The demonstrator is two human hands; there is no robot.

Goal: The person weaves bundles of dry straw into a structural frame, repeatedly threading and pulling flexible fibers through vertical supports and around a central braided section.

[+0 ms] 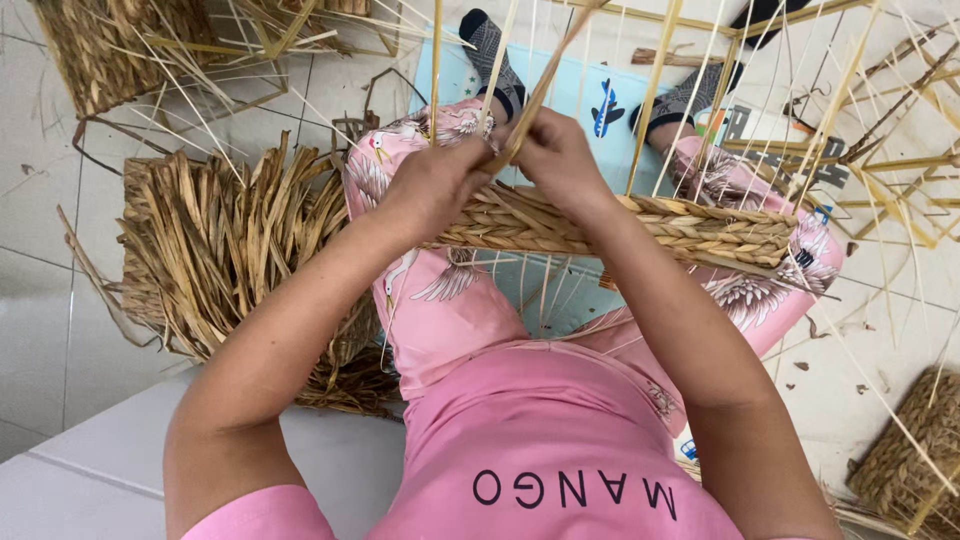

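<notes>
Bright, even daylight fills the room — shadows under the straw bundle point(225, 250) stay soft, the tiled floor point(45, 300) gleams faintly, edges bow outward, hands slightly blurred.

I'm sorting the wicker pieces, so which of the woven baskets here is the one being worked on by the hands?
The half-woven basket across the lap: both hands, left hand and right hand, grip a strand at its rim. The baskets at top left and bottom right lie untouched.

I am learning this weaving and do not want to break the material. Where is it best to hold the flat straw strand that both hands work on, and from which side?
Probably low, just above the woven band, where the left hand and right hand pinch the strand. It is flat, thin and rises slanted, so come from the near side, fingers on its broad faces.
</notes>
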